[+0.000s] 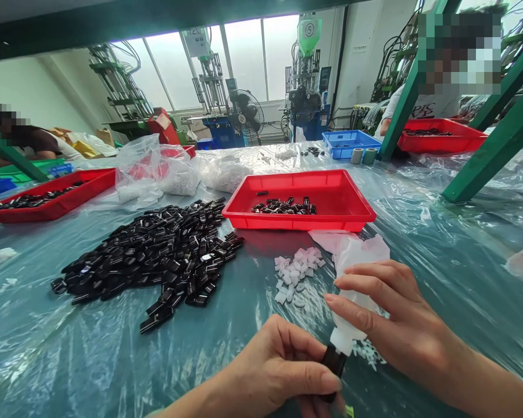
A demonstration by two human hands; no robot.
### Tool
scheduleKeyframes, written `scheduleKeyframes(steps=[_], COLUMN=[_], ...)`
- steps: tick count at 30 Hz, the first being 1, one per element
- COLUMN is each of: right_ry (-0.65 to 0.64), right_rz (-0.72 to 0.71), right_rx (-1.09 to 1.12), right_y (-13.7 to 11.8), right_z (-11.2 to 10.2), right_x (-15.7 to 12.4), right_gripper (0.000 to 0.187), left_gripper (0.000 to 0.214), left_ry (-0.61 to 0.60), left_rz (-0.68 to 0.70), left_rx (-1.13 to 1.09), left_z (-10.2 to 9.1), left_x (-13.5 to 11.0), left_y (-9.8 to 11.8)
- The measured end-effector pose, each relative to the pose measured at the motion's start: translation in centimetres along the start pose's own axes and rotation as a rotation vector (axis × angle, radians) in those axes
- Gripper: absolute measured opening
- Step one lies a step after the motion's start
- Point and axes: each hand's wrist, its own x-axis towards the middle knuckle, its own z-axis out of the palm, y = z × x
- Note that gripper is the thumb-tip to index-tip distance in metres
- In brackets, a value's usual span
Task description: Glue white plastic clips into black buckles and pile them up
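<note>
My left hand pinches a small black plastic casing between thumb and fingers, near the front edge of the view. A white plastic piece shows at the casing's upper end; I cannot tell whether it is seated in it. Just above and to the right, my right hand has its fingers stretched out and apart, holding nothing I can see. Behind those fingers lies a crumpled white plastic bag, partly hidden. Small white pieces lie loose beside it, with thinner white bits under my right hand.
A large pile of black casings covers the left-centre of the film-covered table. Behind stands a red tray holding several black pieces. Green posts rise at the right. Two other people sit at the far left and far right.
</note>
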Motion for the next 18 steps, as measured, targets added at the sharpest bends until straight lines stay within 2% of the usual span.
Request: scheduleKeyframes(steps=[13,18], right_ry=[-0.015,0.039], right_rz=[0.002,0.124], right_rx=[-0.047,-0.073], right_y=[0.3,1.6], right_z=[0.0,0.4], right_x=[0.2,0.3], right_gripper=[0.031,0.03], left_gripper=[0.018,0.02], left_ry=[0.002,0.059], left_rz=[0.01,0.024], left_rx=[-0.016,-0.003], left_z=[-0.3,-0.1], left_x=[0.0,0.0], left_y=[0.1,0.0])
